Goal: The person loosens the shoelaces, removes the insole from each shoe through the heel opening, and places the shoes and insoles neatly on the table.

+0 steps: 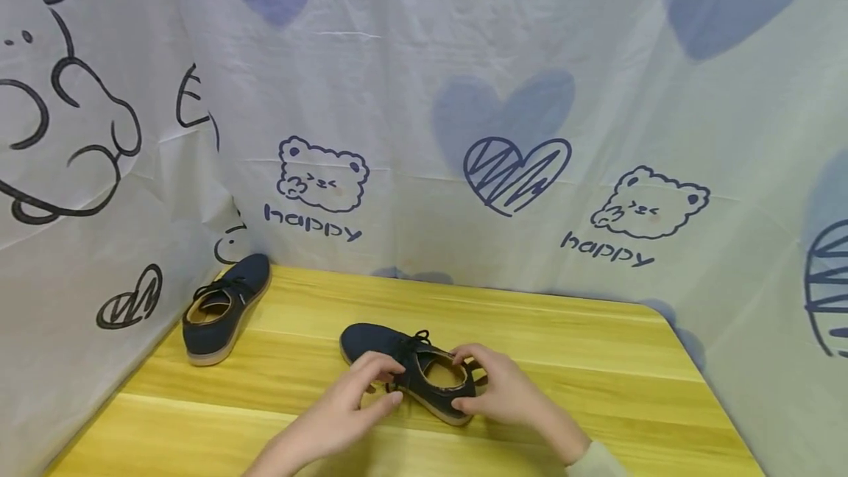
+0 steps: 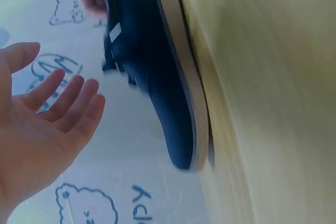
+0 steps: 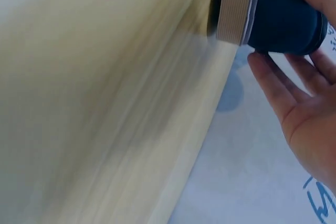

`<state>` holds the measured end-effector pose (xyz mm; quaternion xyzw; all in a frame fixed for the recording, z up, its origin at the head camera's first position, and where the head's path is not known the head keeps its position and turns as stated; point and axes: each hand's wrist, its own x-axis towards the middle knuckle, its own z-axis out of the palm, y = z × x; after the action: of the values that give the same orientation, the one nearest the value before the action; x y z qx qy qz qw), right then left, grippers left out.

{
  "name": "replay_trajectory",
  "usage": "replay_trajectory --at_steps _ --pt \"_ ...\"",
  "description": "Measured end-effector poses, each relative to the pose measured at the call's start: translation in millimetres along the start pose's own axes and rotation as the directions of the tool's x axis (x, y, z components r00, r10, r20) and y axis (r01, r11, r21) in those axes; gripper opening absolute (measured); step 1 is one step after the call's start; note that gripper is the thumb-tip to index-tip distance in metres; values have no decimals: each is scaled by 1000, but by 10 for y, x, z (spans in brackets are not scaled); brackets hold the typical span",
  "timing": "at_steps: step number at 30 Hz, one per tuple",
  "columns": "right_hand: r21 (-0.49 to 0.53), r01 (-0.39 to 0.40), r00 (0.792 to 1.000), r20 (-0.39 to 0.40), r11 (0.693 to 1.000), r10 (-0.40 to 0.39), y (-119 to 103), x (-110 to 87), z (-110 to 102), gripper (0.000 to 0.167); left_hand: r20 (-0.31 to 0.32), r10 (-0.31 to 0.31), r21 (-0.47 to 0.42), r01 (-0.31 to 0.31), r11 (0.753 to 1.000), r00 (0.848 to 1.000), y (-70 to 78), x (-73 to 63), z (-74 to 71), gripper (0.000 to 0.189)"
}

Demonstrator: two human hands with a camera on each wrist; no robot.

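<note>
Left hand (image 1: 344, 407) loosely spread, empty; right hand (image 1: 505, 389) grips shoe (image 1: 419, 375), partly covering heel (image 3: 286, 19).

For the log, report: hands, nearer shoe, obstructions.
Left hand beside nearer shoe, not touching. Right hand gripping its heel. Shoe upright, toe pointing left. Nothing seen obstructing; other shoe stands apart.

I have my left hand (image 1: 343, 405) out over there, fingers loose. My right hand (image 1: 509, 389) curls its fingers.
</note>
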<state>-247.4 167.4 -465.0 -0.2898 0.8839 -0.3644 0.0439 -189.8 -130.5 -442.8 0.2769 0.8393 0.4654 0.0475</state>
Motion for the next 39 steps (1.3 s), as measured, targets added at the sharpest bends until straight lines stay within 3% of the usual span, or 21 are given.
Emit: replay_trajectory --at_steps 3,6,9,14,20,23,28,33,36,39 --pt "59 -1 999 54 998 -2 69 -83 -114 59 -104 45 148 -29 989 994 -37 26 -75 37" --pt "119 -17 994 106 993 5 144 -147 -217 64 -112 33 236 -6 972 993 -112 81 -122 42" --pt "140 -24 989 151 990 2 208 -194 -304 68 -72 7 283 14 959 997 -216 159 -122 51" --pt "144 -19 977 211 989 -12 284 -217 -425 69 39 -29 281 17 960 999 -389 328 -72 66" --pt "172 -45 973 230 984 4 310 -261 -493 70 135 -3 270 -34 962 991 -431 486 35 77" --pt "173 -34 974 227 984 -6 305 -273 -493 72 147 -2 251 -35 967 989 -431 522 74 78" --pt "154 -17 984 176 988 -10 274 -225 -446 69 124 24 234 -53 971 992 -421 529 61 76" --pt "154 37 999 -2 987 -37 139 -102 -307 44 124 32 229 -60 972 992 -416 537 61 74" --pt "118 100 990 -111 988 -87 45 -12 -198 32 127 24 222 -52 974 992 -423 543 74 72" --pt "54 150 978 -157 987 -140 -18 65 -111 26 126 26 215 -53 975 992 -435 549 80 72"
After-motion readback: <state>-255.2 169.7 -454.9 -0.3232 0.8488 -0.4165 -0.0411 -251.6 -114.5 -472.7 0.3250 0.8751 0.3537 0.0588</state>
